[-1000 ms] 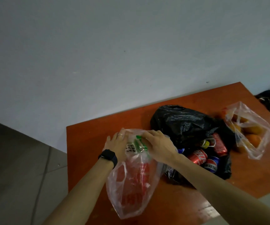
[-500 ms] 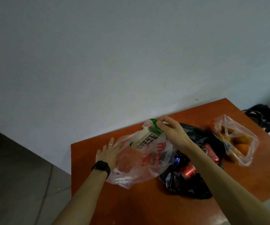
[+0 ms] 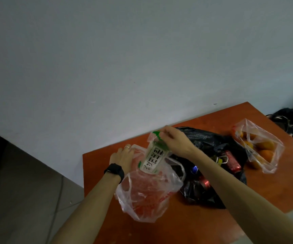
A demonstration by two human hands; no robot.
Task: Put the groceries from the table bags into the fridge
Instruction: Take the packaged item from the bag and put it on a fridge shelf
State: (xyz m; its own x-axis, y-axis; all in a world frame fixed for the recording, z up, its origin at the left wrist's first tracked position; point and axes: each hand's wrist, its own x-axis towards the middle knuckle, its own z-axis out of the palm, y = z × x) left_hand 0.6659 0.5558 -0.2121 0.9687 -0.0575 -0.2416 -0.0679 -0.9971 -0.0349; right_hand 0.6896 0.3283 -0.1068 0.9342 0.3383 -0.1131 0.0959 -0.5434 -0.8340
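Note:
A white carton (image 3: 153,159) with green trim and black lettering sticks halfway out of a clear plastic bag (image 3: 147,192) with red print on the orange table (image 3: 203,224). My right hand (image 3: 176,142) pinches the carton's green top. My left hand (image 3: 123,158), with a ring and a black wristband, holds the bag's left edge. A black bag (image 3: 207,143) just right of it lies open, with red and blue drink cans (image 3: 231,162) showing inside. At the far right sits a clear bag of oranges (image 3: 263,148).
A pale wall runs directly behind the table. Grey tiled floor (image 3: 24,199) lies to the left of the table. A dark bag or bin (image 3: 290,120) stands on the floor past the table's right corner.
My right hand has lifted the carton up out of the clear bag, from lying inside it to standing nearly upright. My left hand stays on the bag's edge.

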